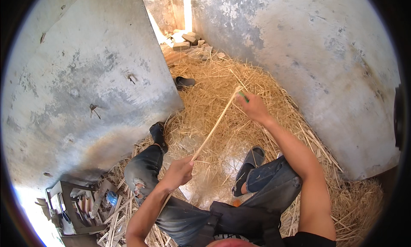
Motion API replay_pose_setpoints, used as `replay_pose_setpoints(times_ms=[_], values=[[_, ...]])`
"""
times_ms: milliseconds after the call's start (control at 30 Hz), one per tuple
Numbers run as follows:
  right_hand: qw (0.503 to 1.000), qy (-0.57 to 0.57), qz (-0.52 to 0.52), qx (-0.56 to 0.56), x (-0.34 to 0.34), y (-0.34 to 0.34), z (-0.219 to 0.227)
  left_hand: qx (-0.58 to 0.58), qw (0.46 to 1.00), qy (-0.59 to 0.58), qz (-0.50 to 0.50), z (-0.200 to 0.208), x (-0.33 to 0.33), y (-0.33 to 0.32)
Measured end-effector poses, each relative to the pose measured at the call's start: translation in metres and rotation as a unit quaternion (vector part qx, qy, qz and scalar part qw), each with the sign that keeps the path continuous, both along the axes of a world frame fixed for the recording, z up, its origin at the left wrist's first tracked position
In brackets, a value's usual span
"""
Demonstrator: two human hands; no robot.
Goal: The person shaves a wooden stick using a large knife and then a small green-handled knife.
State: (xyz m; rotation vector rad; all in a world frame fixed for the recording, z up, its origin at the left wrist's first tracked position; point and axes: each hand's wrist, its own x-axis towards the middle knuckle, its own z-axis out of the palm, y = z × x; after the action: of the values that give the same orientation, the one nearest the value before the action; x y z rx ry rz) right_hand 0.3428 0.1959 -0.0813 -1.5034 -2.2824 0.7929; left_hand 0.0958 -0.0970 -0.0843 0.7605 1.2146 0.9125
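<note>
A long, thin, pale strip, bamboo or wood by its look (215,126), runs aslant in front of me. My left hand (177,174) is closed around its lower part, and the tail end passes back under my left forearm. Farther off, my right hand (254,108) is closed on a small green-handled tool (244,97) right beside the strip's far end. The tool's working edge is too small to make out. Pale shavings (209,88) lie heaped on the floor beneath both hands.
Grey, worn walls stand at left (107,67) and right (317,71). Broken bricks (186,39) lie at the back, near a dark loose slipper (185,82). A box-like frame holding scraps (77,208) sits at lower left. My legs and shod feet flank the shavings.
</note>
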Motion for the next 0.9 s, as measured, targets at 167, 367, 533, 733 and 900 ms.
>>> replay_pose_setpoints(times_ms=[167, 367, 533, 733, 900], values=[[0.920, 0.185, -0.290, 0.188, 0.127, 0.108, -0.025, 0.067, 0.992, -0.057, -0.091, 0.016, 0.007, -0.024], [0.873, 0.449, -0.180, 0.066, 0.107, -0.009, 0.073, 0.069, 0.991, -0.095, 0.057, 0.018, 0.006, -0.082], [0.937, 0.342, 0.072, 0.030, 0.057, -0.160, 0.054, 0.145, 0.985, -0.037, 0.088, 0.045, 0.046, -0.088], [0.966, 0.159, 0.201, 0.034, 0.008, -0.259, 0.071, 0.150, 0.987, -0.045, 0.046, 0.041, 0.064, -0.096], [0.972, 0.137, 0.119, 0.148, 0.010, -0.233, 0.073, 0.123, 0.992, -0.009, 0.042, 0.049, 0.064, -0.112]])
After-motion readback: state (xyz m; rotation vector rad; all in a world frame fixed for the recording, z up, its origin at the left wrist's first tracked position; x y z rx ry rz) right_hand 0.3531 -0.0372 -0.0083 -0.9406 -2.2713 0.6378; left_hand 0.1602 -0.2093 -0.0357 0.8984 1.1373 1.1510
